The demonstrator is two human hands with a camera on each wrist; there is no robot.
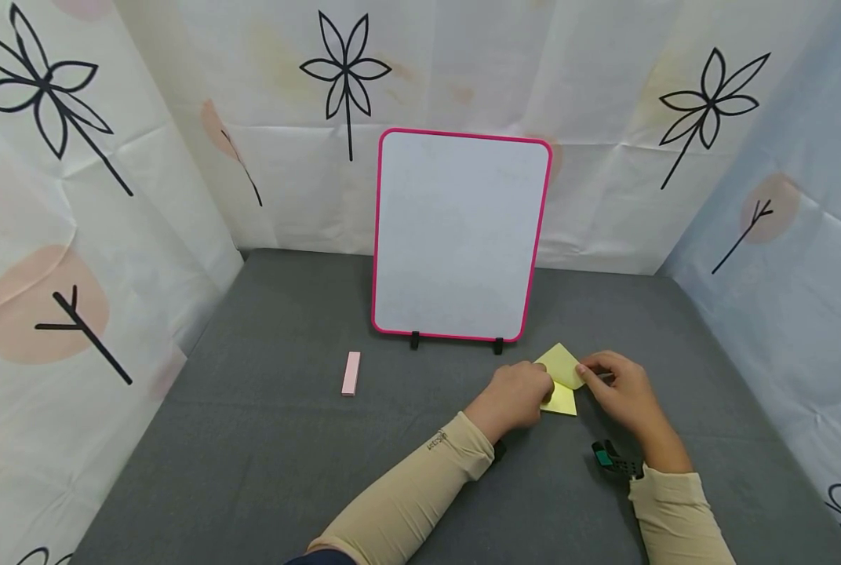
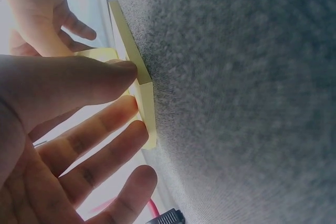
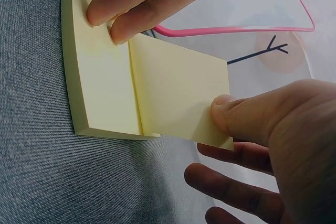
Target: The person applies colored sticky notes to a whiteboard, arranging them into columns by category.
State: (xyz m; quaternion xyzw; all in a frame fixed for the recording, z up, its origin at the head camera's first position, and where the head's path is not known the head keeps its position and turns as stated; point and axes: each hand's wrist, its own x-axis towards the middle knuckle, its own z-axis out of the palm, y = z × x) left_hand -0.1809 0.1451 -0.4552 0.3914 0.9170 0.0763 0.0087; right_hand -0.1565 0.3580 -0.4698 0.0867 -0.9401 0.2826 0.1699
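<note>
A pad of yellow sticky notes [image 1: 560, 402] lies on the grey table to the right of centre. My left hand [image 1: 514, 396] holds the pad down by its left part, with the thumb [image 2: 113, 77] at its edge and fingertips on top in the right wrist view. Peeled up from the pad is one sticky note [image 3: 181, 90], bent back along a crease and still joined at one side. My right hand [image 1: 621, 392] pinches its free corner between thumb [image 3: 236, 114] and index finger, while the other fingers stay apart below.
Behind the hands stands a whiteboard [image 1: 459, 235] with a pink frame on small black feet [image 1: 498, 345]. A slim pink block [image 1: 351, 373] lies on the grey table [image 1: 251, 455] to the left. Printed cloth walls [image 1: 265, 78] enclose the back and sides.
</note>
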